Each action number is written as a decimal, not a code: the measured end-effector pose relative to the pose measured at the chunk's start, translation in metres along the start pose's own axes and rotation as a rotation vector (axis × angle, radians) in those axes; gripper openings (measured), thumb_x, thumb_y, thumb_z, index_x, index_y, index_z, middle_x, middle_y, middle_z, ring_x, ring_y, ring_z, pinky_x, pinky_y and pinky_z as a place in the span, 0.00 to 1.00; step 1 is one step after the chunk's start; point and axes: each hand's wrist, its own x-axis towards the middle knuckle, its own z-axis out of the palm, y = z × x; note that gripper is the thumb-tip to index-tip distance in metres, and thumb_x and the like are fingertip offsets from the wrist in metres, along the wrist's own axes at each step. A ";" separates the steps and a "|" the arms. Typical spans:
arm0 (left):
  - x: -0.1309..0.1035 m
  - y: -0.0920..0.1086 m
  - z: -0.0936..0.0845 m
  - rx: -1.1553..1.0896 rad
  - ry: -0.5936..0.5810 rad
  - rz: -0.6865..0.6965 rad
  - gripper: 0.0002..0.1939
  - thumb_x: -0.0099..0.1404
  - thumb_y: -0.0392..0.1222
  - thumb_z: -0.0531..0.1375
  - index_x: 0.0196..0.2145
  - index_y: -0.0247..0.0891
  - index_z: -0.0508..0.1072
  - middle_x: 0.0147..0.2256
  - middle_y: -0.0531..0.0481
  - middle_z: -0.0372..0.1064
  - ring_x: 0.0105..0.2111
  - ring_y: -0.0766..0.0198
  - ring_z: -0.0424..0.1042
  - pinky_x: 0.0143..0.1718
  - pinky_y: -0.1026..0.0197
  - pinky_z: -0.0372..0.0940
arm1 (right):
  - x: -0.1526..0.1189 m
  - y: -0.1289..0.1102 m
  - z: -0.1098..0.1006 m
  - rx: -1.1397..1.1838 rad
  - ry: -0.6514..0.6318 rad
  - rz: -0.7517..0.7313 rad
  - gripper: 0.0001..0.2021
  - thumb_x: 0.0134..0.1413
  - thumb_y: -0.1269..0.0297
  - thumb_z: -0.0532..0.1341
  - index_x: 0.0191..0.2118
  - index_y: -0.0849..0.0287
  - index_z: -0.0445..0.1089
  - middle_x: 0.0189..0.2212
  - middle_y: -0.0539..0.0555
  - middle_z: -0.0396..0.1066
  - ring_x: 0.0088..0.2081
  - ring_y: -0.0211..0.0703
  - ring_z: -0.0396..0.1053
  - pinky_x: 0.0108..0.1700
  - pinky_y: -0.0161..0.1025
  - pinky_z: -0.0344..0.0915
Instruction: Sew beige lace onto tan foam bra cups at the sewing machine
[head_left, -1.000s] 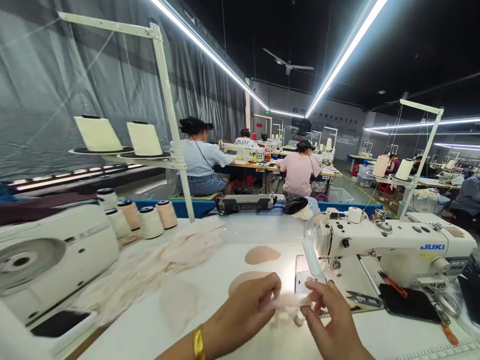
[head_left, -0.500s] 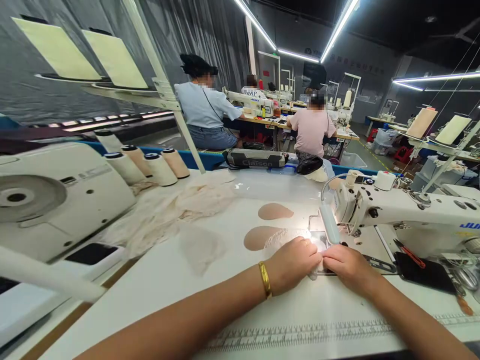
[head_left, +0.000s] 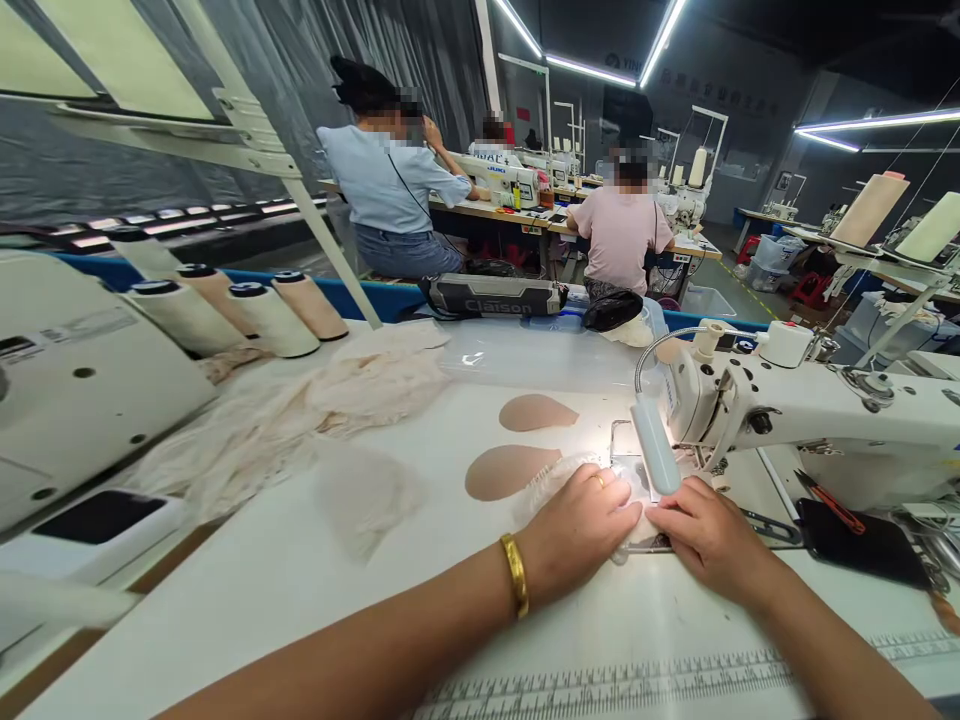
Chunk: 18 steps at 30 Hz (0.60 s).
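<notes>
My left hand (head_left: 581, 525), with a gold bangle at the wrist, is closed on a piece of white lace fabric (head_left: 551, 485) at the sewing machine (head_left: 817, 400). Opposite it, my right hand (head_left: 709, 535) pinches the near end of the same fabric, thumbs almost touching. Both hands lie low on the machine bed, just in front of the needle area. A small work lamp (head_left: 655, 445) on a bent neck lights that spot and hides the needle. Two beige teardrop-shaped pieces, a far one (head_left: 536, 412) and a nearer one (head_left: 502, 472), lie left of the fabric.
Sheer cream fabric (head_left: 360, 395) is heaped on the left of the table, near several thread cones (head_left: 274, 320). Red-handled snips (head_left: 832, 502) rest on a black phone-like slab (head_left: 870, 550) at right. A printed ruler (head_left: 600, 690) runs along the front edge. People sit working beyond.
The view has shifted slightly, moving the table items left. My hands stay together at the fabric, the right one a little more bent. A co-worker at back left has raised a hand toward the head.
</notes>
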 end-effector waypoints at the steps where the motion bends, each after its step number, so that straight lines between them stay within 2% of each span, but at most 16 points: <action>1: 0.000 0.001 0.000 0.004 0.001 0.000 0.08 0.65 0.29 0.55 0.30 0.38 0.68 0.29 0.48 0.64 0.29 0.58 0.62 0.35 0.54 0.56 | 0.000 0.000 0.000 0.000 0.001 0.006 0.17 0.63 0.78 0.53 0.49 0.54 0.72 0.37 0.54 0.72 0.38 0.46 0.63 0.36 0.40 0.60; 8: 0.002 0.000 0.002 -0.003 0.055 0.086 0.11 0.66 0.25 0.52 0.30 0.36 0.68 0.31 0.49 0.67 0.32 0.59 0.64 0.40 0.52 0.57 | 0.000 0.000 0.001 0.019 -0.003 0.007 0.17 0.63 0.78 0.53 0.49 0.54 0.72 0.38 0.55 0.72 0.38 0.46 0.64 0.37 0.40 0.60; 13: 0.002 -0.002 0.003 -0.042 -0.006 0.033 0.07 0.71 0.37 0.59 0.32 0.36 0.70 0.30 0.50 0.69 0.32 0.58 0.65 0.39 0.53 0.57 | -0.001 -0.001 0.002 0.021 0.010 0.004 0.17 0.62 0.79 0.53 0.50 0.55 0.71 0.36 0.54 0.71 0.37 0.45 0.62 0.36 0.39 0.58; 18: 0.009 -0.014 0.005 -0.053 -0.015 0.092 0.09 0.72 0.37 0.60 0.32 0.37 0.70 0.31 0.51 0.70 0.32 0.59 0.67 0.40 0.54 0.57 | -0.002 -0.001 0.006 -0.033 0.033 0.059 0.15 0.62 0.78 0.53 0.47 0.55 0.72 0.33 0.52 0.68 0.35 0.44 0.60 0.32 0.38 0.53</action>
